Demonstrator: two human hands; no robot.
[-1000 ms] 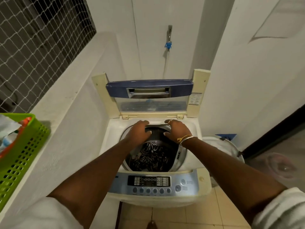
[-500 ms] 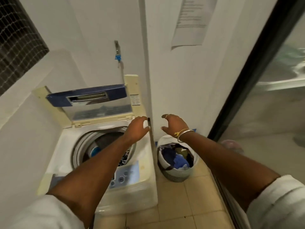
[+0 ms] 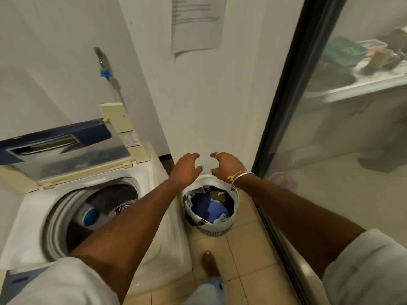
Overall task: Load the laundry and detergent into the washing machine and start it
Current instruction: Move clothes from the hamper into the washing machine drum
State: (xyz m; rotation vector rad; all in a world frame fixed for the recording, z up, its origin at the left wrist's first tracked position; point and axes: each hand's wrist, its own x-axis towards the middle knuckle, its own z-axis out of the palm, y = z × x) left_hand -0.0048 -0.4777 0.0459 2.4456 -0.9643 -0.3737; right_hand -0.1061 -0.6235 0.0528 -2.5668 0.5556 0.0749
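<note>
Now, washer: white top-loading washing machine (image 3: 28, 216), lid (image 3: 55, 137) raised, dark patterned cloth (image 3: 121, 211) inside.
Basket: round pale plastic laundry basket (image 3: 211, 230) on the tiled floor (image 3: 242, 249), just beside the washer's right side.
Laundry: blue and olive clothes (image 3: 212, 208) heaped inside, below both hands.
Hands: left hand (image 3: 187, 168) and right hand (image 3: 224, 165) empty, fingers spread, above the basket's far rim, equally near.

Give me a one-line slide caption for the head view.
Left hand and right hand, both empty, hover above the laundry basket beside the open washing machine.
</note>
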